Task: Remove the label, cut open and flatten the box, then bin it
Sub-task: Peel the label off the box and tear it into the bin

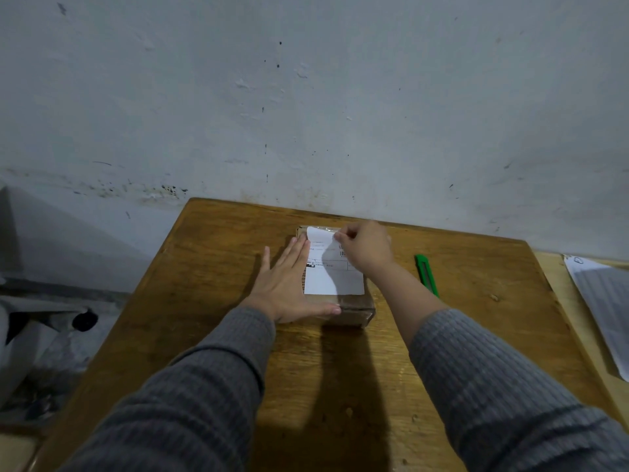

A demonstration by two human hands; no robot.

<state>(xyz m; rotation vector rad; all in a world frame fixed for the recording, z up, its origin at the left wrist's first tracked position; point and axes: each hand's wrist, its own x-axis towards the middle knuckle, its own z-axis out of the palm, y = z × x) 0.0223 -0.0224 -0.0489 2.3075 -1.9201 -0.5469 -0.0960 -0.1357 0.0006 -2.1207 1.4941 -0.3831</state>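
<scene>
Right hand (366,245) pinches label (335,279) at box's (354,310) far edge.

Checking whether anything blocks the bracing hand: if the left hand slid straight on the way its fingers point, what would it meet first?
The left hand lies flat against the box, fingers pointing toward the wall. Along the table nothing else shows, so probably the wall first.

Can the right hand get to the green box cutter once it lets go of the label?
Probably yes. The green box cutter lies uncovered on the table just right of the right hand, which now pinches the label; nothing lies between them.
</scene>
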